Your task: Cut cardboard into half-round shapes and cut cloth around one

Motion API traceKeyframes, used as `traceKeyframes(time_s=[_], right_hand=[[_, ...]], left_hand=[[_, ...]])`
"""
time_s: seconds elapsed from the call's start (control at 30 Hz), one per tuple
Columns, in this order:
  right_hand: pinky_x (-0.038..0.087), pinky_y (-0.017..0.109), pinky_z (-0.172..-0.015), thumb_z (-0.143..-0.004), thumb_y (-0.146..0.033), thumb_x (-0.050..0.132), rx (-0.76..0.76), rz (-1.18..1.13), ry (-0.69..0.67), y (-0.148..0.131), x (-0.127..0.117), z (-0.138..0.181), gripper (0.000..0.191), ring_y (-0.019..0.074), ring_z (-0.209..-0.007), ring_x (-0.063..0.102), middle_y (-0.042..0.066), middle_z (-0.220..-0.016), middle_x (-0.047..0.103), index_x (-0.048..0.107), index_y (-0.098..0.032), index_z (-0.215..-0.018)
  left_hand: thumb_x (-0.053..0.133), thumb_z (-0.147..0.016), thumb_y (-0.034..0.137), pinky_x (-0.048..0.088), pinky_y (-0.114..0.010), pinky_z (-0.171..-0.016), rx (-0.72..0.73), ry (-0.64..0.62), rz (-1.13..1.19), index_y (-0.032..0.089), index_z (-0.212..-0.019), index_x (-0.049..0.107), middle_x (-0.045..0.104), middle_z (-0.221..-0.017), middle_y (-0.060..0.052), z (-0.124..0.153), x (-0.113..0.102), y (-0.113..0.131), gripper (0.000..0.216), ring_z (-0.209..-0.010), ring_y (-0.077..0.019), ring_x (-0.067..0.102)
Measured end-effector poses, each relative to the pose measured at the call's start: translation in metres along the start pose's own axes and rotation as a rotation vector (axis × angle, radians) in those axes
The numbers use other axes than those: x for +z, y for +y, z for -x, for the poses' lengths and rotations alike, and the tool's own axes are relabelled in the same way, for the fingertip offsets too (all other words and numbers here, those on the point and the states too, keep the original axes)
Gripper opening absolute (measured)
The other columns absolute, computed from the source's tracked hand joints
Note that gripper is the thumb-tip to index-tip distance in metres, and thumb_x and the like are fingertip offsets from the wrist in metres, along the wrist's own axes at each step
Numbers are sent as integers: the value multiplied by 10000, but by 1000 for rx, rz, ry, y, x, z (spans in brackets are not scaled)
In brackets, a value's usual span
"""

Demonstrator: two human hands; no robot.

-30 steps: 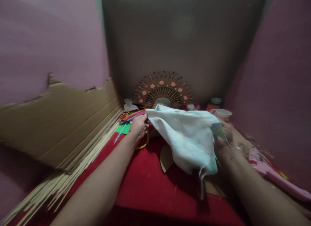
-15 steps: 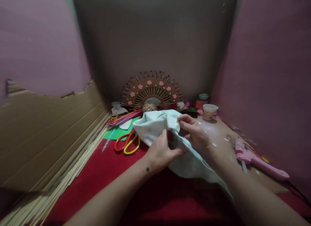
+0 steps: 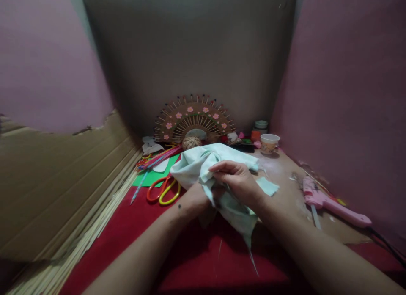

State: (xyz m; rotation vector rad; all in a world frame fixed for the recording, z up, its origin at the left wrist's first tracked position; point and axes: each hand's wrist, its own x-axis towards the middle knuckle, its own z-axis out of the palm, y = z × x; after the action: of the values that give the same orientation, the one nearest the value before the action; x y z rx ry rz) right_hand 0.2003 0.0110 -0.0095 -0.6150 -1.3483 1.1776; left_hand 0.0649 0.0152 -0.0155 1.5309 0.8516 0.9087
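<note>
A pale mint-green cloth point(image 3: 187, 166) is bunched between my two hands, with a frayed corner and loose threads hanging toward me. My right hand point(image 3: 237, 180) pinches a fold of it between thumb and fingers. My left hand point(image 3: 203, 197) is mostly covered by the fabric; its fingers are hidden underneath, closed on the cloth as far as I can see. A small separate scrap of the same cloth point(image 3: 268, 186) lies just right of my right hand. Scissors with red and yellow handles point(image 3: 163, 192) rest left of the cloth, their blades hidden beneath it.
A pink glue gun point(image 3: 336, 208) with a cord lies at right on cardboard. A paper cup point(image 3: 269, 143) and a jar point(image 3: 260, 128) stand behind. A decorated fan point(image 3: 195, 113), twine ball point(image 3: 191, 143), green sheet point(image 3: 144, 180) and pencil point(image 3: 138, 187) sit farther back. Thin sticks point(image 3: 95, 231) line the left.
The cloth has been turned and bunched; its torn edge now hangs between my hands. My left hand has slipped under the fabric, and my right hand has moved lower and left. A loose scrap now shows.
</note>
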Motion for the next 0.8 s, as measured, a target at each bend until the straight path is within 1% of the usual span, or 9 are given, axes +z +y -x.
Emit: traceKeyframes(time_s=[0.1, 0.17, 0.3, 0.43, 0.53, 0.63, 0.7, 0.77, 0.8], right_hand=[[456, 269, -712, -673, -155, 674, -92, -87, 177, -1, -10, -8, 139, 115, -709, 593, -18, -766, 686, 706, -229, -786], [461, 269, -714, -664, -149, 671, -138, -123, 302, -4, -19, -14, 144, 108, -692, 589, -26, -750, 677, 690, -227, -783], [472, 300, -794, -698, -152, 624, -232, -38, 424, -9, -29, -18, 209, 133, -800, 618, -12, -814, 680, 638, -232, -890], [345, 394, -1023, -697, -84, 532, -358, 377, 295, -2, -25, -15, 571, 195, -1184, 471, 35, -1238, 555, 466, -277, -1231], [207, 445, -1099, -642, -43, 522, -390, 823, 287, 5, -25, -15, 829, 250, -1318, 276, 44, -1429, 329, 252, -286, -1388], [207, 520, -1070, -613, -81, 571, -273, 1005, 394, 12, -30, -17, 976, 325, -1318, 228, 117, -1456, 238, 65, -220, -1436], [200, 540, -1051, -581, -80, 592, -186, 995, 420, 15, -33, -18, 974, 353, -1304, 232, 143, -1443, 248, 131, -194, -1432], [203, 534, -1039, -566, -71, 597, -118, 896, 339, 18, -34, -17, 776, 354, -1271, 286, 112, -1379, 370, 441, -241, -1307], [238, 518, -1022, -567, -77, 604, -83, 801, 276, 19, -33, -16, 605, 345, -1215, 365, 98, -1283, 483, 599, -253, -1146]], left_hand=[[647, -684, 314, 467, -274, -592, -34, -14, 82, 135, -811, 613, 608, -661, -24, -4, -12, 7, 222, -599, -146, 555], [648, -681, 291, 481, -274, -576, -51, 12, 234, 125, -870, 609, 627, -675, -40, -5, -23, 19, 254, -581, -150, 583], [637, -633, 116, 502, -237, -547, 22, 249, 421, 125, -876, 615, 658, -719, -40, -5, -46, 41, 244, -555, -129, 605], [608, -652, 126, 486, -197, -507, 172, 390, 405, 136, -858, 624, 662, -712, -23, -4, -62, 48, 206, -538, -109, 596], [629, -657, 178, 484, -205, -521, 186, 334, 357, 160, -887, 637, 662, -721, -15, 3, -67, 49, 230, -550, -115, 593], [661, -627, 219, 459, -201, -498, 178, 248, 371, 185, -821, 650, 627, -646, 11, 15, -70, 51, 197, -512, -106, 558], [679, -591, 227, 411, -191, -449, 164, 123, 356, 169, -700, 651, 586, -575, 11, 23, -70, 52, 127, -470, -99, 515], [687, -565, 217, 399, -207, -463, 154, -44, 314, 143, -574, 628, 553, -557, -8, 28, -69, 52, 94, -496, -110, 503], [688, -558, 217, 411, -222, -494, 156, -115, 303, 135, -537, 614, 555, -586, -23, 29, -68, 52, 112, -538, -126, 515]])
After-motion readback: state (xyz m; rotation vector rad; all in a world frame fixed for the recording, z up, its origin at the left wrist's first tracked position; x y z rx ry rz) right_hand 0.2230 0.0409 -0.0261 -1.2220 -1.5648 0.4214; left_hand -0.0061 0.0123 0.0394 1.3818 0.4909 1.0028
